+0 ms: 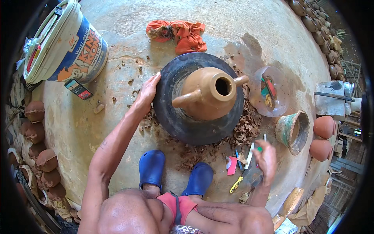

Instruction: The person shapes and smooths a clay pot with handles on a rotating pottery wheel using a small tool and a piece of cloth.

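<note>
A brown clay pot (204,95) with a round mouth and two stubby side spouts or handles stands on a dark round turntable (171,121). My left hand (149,89) lies open against the turntable's left rim, fingers stretched out. Lower right, my right hand (266,159) is curled over the hand tools on the floor. A small green piece shows at its fingertips; what it belongs to is hidden. Around it lie a white strip-like tool (249,156), a yellow-and-black handled cutter (236,184), a pink piece (231,165) and a slim blue tool (238,159).
Clay shavings (249,123) litter the floor around the turntable. To its right stand a clear basin (255,93) with tools and a green-stained pot (284,130). An orange cloth (191,37) lies beyond. A paint bucket (78,50) and phone (78,89) are at left; clay pots (323,126) line both sides.
</note>
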Demonstrator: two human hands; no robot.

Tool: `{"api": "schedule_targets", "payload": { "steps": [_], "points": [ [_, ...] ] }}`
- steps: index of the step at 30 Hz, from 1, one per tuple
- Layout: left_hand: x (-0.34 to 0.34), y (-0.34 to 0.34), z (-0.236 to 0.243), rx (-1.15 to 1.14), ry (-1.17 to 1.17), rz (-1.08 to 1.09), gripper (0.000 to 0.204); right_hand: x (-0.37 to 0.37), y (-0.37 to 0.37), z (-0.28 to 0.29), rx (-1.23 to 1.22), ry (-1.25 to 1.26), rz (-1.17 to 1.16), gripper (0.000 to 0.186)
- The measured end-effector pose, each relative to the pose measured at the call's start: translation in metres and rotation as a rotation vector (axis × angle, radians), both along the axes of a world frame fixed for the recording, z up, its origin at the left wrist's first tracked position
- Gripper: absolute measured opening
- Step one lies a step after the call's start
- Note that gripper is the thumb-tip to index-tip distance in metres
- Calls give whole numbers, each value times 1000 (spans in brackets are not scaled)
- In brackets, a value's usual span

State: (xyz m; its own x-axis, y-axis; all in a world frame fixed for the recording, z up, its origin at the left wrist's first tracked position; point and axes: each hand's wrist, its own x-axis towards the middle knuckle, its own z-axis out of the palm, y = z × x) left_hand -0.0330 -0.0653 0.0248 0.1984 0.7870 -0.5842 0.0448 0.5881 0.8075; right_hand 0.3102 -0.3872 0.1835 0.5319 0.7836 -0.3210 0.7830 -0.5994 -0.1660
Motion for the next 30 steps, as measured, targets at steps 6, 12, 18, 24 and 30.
{"api": "schedule_targets", "payload": {
  "steps": [6,12,18,24,30],
  "points": [
    [-2,18,-9,-9,43,-99,63,-79,128,77,680,-91,319,22],
    [-7,-48,-11,82,221,-65,74,-102,175,74,666,-163,648,36],
    [-21,-198,21,-421,-207,-281,73,-110,180,66,572,-92,656,28],
    [-22,-174,30,-383,14,-228,81,-111,181,60,610,-107,595,28],
    [-24,-97,23,-230,102,14,76,-114,192,55,650,-73,553,30]
  ]
}}
